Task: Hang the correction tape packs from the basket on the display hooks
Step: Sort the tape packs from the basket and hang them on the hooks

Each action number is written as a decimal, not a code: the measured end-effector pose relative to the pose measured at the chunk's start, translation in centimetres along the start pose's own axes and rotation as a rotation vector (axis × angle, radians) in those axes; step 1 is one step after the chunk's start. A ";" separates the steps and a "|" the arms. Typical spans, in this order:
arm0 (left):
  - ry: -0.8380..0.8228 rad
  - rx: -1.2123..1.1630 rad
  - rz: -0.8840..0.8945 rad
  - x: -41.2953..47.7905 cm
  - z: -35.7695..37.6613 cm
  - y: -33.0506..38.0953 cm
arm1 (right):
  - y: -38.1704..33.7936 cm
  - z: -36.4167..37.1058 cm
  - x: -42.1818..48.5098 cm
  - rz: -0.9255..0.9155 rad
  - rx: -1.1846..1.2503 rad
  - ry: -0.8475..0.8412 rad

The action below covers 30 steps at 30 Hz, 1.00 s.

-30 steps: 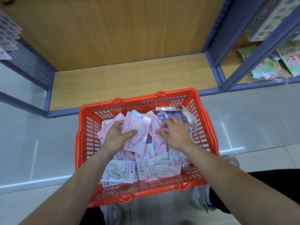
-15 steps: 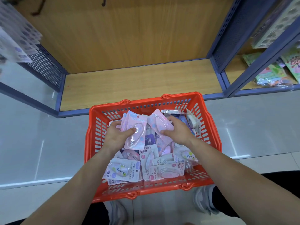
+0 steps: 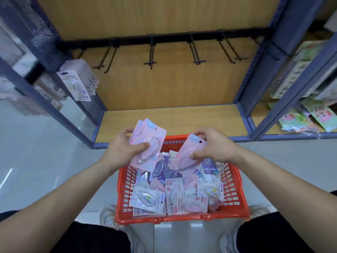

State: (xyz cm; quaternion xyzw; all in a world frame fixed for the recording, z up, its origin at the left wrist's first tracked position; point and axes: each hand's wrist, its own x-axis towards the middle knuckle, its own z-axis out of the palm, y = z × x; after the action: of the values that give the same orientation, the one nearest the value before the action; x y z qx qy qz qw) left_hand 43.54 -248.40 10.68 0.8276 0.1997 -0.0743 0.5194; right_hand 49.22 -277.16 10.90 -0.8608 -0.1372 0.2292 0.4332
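Left hand [image 3: 124, 148], above the far-left rim of the red basket [image 3: 182, 219], grips a small stack of pink correction tape packs [image 3: 151, 141], thumb laid across the front blister. Right hand [image 3: 215, 145], above the basket's far-right rim, pinches a single pink pack [image 3: 187, 154], tilted, hang hole uppermost. Loose packs [image 3: 174, 190] fill the basket. Beyond the basket: wooden shelf base [image 3: 173, 119]; above it, a row of black display hooks [image 3: 150, 53].
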 end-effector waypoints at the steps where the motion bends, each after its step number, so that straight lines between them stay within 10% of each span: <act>1: -0.002 -0.040 0.013 -0.9 -0.3 0.2 | -1.0 0.0 -0.6 -0.012 0.057 0.020; 9: 0.035 -0.350 0.043 -4.5 0.5 1.7 | -5.7 3.7 -1.0 -0.065 0.695 0.270; 30: 0.238 -0.297 0.164 0.0 -5.9 1.6 | -11.4 10.8 6.3 -0.095 0.639 0.199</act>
State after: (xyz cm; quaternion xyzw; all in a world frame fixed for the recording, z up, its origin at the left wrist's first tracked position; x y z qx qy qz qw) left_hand 43.68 -243.78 14.65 0.7582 0.2002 0.0971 0.6128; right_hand 48.64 -260.34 12.74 -0.6922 -0.0555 0.1552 0.7026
